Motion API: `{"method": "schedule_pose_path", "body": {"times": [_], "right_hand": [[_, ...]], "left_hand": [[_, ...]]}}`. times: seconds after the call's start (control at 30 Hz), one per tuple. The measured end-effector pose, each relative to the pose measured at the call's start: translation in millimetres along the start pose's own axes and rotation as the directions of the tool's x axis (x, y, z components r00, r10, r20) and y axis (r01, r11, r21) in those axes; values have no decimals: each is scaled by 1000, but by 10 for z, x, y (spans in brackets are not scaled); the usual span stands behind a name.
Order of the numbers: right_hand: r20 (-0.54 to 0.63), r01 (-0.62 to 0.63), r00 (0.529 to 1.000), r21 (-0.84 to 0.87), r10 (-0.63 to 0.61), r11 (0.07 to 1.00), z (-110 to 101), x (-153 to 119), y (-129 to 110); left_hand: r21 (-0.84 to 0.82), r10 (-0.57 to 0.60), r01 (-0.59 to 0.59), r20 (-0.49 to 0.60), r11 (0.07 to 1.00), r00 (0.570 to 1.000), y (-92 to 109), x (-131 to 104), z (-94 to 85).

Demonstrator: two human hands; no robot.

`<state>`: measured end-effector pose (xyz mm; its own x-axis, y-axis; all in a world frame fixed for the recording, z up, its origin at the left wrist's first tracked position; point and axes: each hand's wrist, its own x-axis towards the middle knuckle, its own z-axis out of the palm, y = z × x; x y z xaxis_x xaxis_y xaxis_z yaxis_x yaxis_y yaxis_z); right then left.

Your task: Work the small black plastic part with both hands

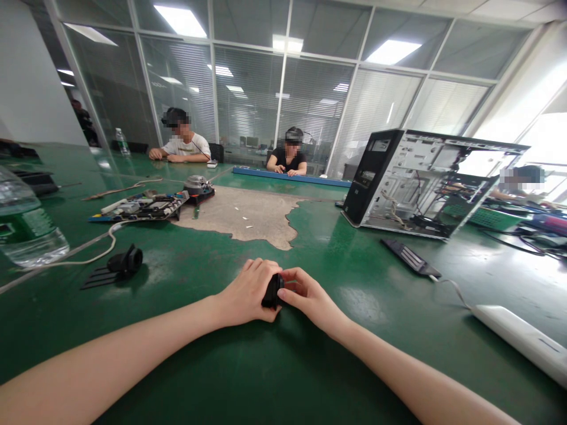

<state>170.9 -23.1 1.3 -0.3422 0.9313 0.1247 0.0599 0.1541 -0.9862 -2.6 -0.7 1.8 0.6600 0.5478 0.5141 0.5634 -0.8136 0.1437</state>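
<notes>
Close in front of me, a small black plastic part (270,293) is held between both hands just above the green table (212,366). My left hand (250,292) wraps round it from the left, with the thumb underneath. My right hand (310,298) pinches its right edge between thumb and fingers. Much of the part is hidden by my fingers, so its exact kind does not show. To the left lies a black plastic piece (126,260) with a round end and several flat prongs.
An open computer case (425,183) stands at right. Nearer are a black slotted device (410,258) and a white power bank (518,336) joined by cable. At left are a circuit board (142,206), a fan cooler (199,186) and a water bottle (31,230). Several people sit around the table.
</notes>
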Motion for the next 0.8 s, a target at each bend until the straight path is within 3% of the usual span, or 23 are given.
{"method": "schedule_pose_path", "body": {"times": [0.17,0.53,0.8], "right_hand": [[65,47,997,73,-52,996,1,-26,2],[-14,9,1000,1,-9,1000,2,12,-15],[68,51,996,83,-56,995,2,-30,-8]], "left_hand": [[-10,-9,9,14,1000,1000,-2,3,9],[-14,-7,7,13,1000,1000,4,3,-7],[-8,-10,10,19,1000,1000,-1,7,1]]}}
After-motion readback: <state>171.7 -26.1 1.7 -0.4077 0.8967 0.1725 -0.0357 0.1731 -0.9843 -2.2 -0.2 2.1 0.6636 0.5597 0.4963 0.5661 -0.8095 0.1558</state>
